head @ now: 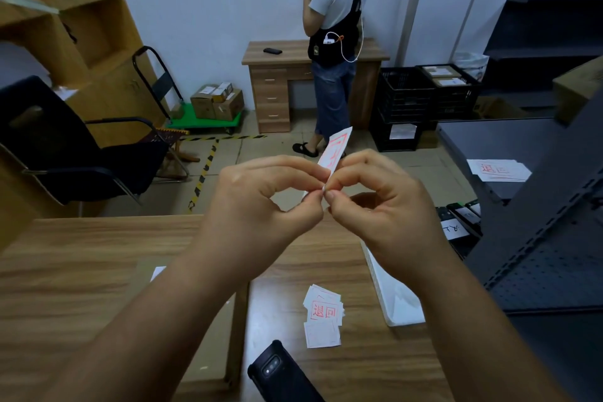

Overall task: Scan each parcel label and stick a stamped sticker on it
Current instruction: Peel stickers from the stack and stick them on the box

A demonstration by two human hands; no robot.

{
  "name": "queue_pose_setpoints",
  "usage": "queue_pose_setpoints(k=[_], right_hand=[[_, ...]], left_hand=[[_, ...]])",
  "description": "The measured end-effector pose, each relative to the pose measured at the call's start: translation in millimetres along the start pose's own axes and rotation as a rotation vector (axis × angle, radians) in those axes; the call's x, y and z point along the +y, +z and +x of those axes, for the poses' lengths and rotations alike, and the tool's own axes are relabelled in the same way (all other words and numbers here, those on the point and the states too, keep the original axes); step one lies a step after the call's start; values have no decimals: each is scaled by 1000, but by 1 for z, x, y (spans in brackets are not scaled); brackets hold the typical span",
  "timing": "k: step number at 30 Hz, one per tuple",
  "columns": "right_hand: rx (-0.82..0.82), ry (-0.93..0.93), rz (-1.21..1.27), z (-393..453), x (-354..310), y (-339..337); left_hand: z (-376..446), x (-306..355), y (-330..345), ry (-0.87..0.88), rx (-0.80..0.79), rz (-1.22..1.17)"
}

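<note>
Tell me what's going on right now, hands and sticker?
Left hand and right hand both pinch the white red-stamped sticker at its lower end. Flat brown cardboard parcel waits below on the wooden table. Nothing between them.

two hands (261, 202), one phone (284, 375), two crates (404, 98)

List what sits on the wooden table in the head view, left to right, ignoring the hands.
Cardboard parcel → phone in a dark case → pile of red-stamped stickers → white flat packet at the table's right edge.
</note>
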State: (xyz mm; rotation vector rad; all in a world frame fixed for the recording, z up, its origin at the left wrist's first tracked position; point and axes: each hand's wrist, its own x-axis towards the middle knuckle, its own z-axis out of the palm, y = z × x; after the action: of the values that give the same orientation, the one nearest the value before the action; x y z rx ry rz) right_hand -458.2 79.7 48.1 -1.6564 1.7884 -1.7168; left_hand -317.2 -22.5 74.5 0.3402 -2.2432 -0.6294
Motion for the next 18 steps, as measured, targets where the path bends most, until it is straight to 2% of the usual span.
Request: queue_pose_setpoints(k=[4,13,18], right_hand=[[33,-33,19,-2,1,-2],[-20,157,365,-8,0,-12],[-9,138,274,-9,2,-14]], left_hand=[[1,5,4,-62,22,-39],[-2,8,11,-137,32,-136],[-5,11,10,-86,20,-124]])
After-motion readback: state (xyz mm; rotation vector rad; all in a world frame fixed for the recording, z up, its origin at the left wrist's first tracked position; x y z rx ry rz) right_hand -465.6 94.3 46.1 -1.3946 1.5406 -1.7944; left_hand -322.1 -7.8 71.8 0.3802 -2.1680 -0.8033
